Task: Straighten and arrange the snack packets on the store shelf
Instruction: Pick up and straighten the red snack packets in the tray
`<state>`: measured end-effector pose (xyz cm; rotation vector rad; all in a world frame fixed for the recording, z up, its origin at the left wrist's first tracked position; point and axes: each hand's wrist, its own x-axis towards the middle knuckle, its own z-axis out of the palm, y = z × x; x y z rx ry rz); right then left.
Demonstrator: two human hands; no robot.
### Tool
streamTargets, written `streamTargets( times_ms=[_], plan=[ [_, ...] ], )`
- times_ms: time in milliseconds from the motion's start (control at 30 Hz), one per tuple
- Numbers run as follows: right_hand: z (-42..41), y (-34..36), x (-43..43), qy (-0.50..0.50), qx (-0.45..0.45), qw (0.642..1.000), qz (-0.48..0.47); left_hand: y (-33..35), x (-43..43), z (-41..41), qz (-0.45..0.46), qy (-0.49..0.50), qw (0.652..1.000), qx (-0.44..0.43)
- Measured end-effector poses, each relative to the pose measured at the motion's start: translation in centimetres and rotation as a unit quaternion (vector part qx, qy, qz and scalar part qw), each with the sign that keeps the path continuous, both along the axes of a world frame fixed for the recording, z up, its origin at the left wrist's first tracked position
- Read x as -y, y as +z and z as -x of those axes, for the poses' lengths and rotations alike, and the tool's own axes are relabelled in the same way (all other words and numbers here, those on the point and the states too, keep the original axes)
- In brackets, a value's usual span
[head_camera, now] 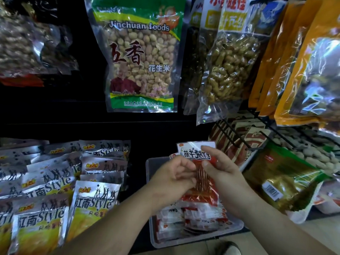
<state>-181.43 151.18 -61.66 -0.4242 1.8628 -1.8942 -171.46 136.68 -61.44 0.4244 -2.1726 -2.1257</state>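
Far left, on the shelf: silver packets (55,181) in overlapping rows. Centre, over the clear tray (152,166): left grip (174,178) pinching the left edge of a red packet (200,173), right grip (220,172) pinching its right side, packet held clear above the tray. Seemingly mid-step: squaring one packet in hand. Next, probably: lowering it flat onto the loose red pile (193,218) below, edges aligned. Right: green-gold bag (283,179), untouched.

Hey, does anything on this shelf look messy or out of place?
Yes. The silver Style packets at lower left overlap at mixed angles, and the green-gold bag on the right lies tilted, barcode up.
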Motion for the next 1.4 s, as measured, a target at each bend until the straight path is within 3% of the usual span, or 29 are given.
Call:
streamTargets(
  times_ms=[133,267,467,633,800,900,1033,1133,1300,1400],
  plan=[
    [1.0,-0.9,-0.7,0.003,0.031,0.999,-0.003,-0.4,0.8,0.1,0.070,0.093,0.993,-0.006],
    [1.2,-1.2,-0.9,0.041,0.042,0.998,0.013,-0.8,1.2,-0.1,-0.040,0.070,0.997,0.001],
    [1.3,-1.2,-1.3,0.065,0.071,0.995,0.008,-0.6,1.5,0.2,-0.028,0.111,0.993,-0.005],
    [1.2,-1.2,-1.3,-0.015,0.063,0.998,0.013,-0.7,0.8,-0.1,-0.057,-0.005,0.998,0.035],
    [1.7,0.1,-2.3,0.152,0.115,0.981,0.023,-1.0,1.4,0.1,-0.080,-0.003,0.997,0.018],
    [1.9,0.2,-2.7,0.229,0.096,0.969,0.018,-1.1,1.7,0.2,-0.018,0.005,1.000,0.020],
    [2.1,-1.0,-2.2,0.155,0.006,0.984,-0.091,-1.7,1.6,0.3,0.057,0.033,0.997,0.039],
    [1.4,-1.1,-1.6,0.128,-0.033,0.985,-0.112,-1.6,1.2,0.7,0.147,0.088,0.985,-0.003],
    [0.6,-0.6,-1.3,0.229,-0.009,0.972,-0.055,-2.3,-0.6,1.7,0.099,0.056,0.994,-0.008],
    [1.3,-1.8,-1.3,0.165,-0.021,0.985,-0.039,-4.0,0.0,2.1,0.089,0.093,0.992,0.016]
  ],
)
